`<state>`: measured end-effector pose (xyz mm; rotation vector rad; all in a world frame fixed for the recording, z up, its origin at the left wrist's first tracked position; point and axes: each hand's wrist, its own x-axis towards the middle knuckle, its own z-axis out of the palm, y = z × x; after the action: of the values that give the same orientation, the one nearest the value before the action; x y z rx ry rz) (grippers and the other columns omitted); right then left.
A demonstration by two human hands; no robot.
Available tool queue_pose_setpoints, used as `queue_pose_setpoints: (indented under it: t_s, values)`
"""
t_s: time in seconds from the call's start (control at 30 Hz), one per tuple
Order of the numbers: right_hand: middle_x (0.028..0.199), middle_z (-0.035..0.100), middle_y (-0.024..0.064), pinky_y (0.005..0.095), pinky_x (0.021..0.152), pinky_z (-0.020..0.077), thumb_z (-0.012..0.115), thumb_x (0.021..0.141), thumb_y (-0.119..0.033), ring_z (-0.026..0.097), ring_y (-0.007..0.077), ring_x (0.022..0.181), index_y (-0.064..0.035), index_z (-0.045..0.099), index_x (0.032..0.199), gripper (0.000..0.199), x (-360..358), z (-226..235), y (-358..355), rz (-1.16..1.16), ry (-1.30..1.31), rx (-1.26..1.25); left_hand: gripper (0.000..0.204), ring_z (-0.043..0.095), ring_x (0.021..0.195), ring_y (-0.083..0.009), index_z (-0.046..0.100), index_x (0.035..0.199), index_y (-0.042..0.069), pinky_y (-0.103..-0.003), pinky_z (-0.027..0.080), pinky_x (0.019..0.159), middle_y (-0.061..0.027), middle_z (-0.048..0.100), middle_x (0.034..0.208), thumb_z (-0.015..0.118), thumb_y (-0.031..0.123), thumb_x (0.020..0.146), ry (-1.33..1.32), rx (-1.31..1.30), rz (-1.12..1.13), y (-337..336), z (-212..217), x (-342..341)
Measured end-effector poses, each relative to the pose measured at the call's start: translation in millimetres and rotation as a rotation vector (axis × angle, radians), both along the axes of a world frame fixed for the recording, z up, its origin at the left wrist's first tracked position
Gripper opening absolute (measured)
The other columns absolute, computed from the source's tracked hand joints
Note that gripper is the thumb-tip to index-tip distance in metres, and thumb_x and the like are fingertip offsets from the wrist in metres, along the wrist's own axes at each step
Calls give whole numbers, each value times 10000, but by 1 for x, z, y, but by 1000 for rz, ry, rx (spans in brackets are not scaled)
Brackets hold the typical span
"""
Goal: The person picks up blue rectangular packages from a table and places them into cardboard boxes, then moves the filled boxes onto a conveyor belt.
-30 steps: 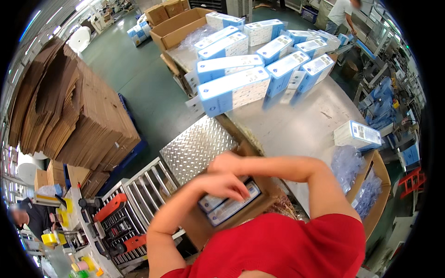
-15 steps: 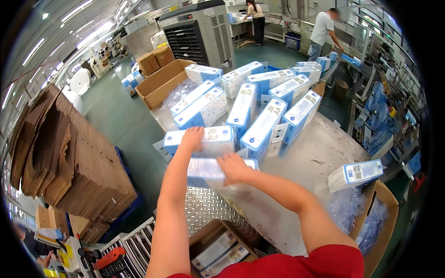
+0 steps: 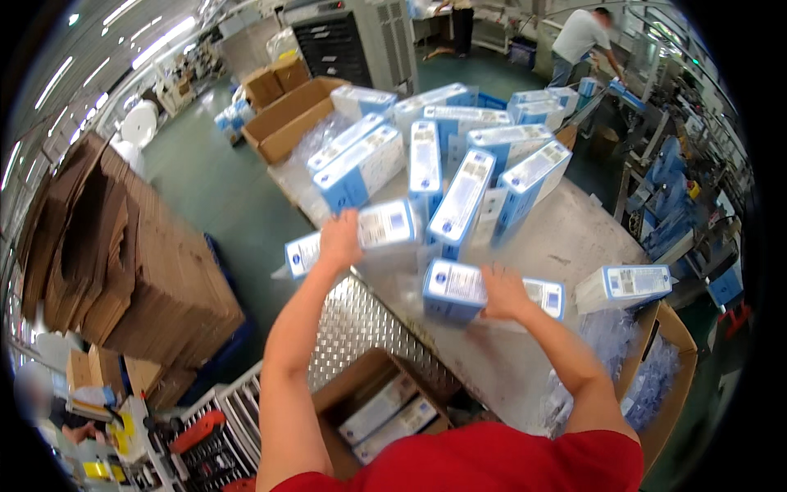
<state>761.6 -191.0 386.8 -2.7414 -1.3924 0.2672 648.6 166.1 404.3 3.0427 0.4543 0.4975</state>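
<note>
My left hand (image 3: 340, 238) grips a long blue-and-white box (image 3: 385, 225) lying at the near left edge of the grey table (image 3: 574, 238). A second blue-and-white box (image 3: 451, 289) lies nearer to me on the table, and my right hand (image 3: 502, 291) clasps its right part. Just behind both hands, several more such boxes (image 3: 459, 193) lean against each other in rows. Below my arms an open cardboard carton (image 3: 332, 394) holds two packed boxes (image 3: 385, 414).
A ribbed metal plate (image 3: 361, 324) bridges table and carton. Another box (image 3: 627, 283) lies at the right above a carton of clear plastic bags (image 3: 656, 373). Flattened cardboard (image 3: 123, 262) is stacked at the left. Big open cartons (image 3: 287, 115) stand behind. People (image 3: 578, 37) work far back.
My hands rose from the carton below to the table. The left hand took one box at the edge; the right drew another box out of the rows toward me.
</note>
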Motion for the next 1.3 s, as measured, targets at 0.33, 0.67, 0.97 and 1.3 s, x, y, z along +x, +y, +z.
queue_pose_setpoints:
  t_s: [0.33,0.67,0.97,1.3]
  values:
    - [1101,559,160,451,818,437,865,495,-227,556,370,986,-86,480,1182,800,-31,10,-3,11,-92,209,813,620,939,-232,424,1258,-51,-351,491,862,-117,622,1042,854,54,575,-185,-1199,173,-134,149,-273]
    - [1139,569,139,350,877,438,858,547,-258,566,216,1017,-26,471,1222,812,-166,145,57,390,495,739,765,536,1050,-425,411,1135,-23,-456,437,896,-271,547,1133,790,440,657,673,-784,-161,-226,-122,-318]
    - [983,536,103,406,834,378,711,623,-188,514,272,956,-59,509,1109,542,-268,7,90,900,214,371,844,452,1203,-394,362,1293,-25,-424,356,1005,-255,480,1287,682,537,751,310,-1207,-20,-209,-208,-293]
    - [1270,511,82,421,994,363,488,826,-149,447,255,1213,-62,533,1249,434,-309,-233,107,821,34,0,695,428,1270,-314,458,1330,27,-402,310,1059,-216,458,1355,472,566,892,681,-1122,-123,-242,-262,-305]
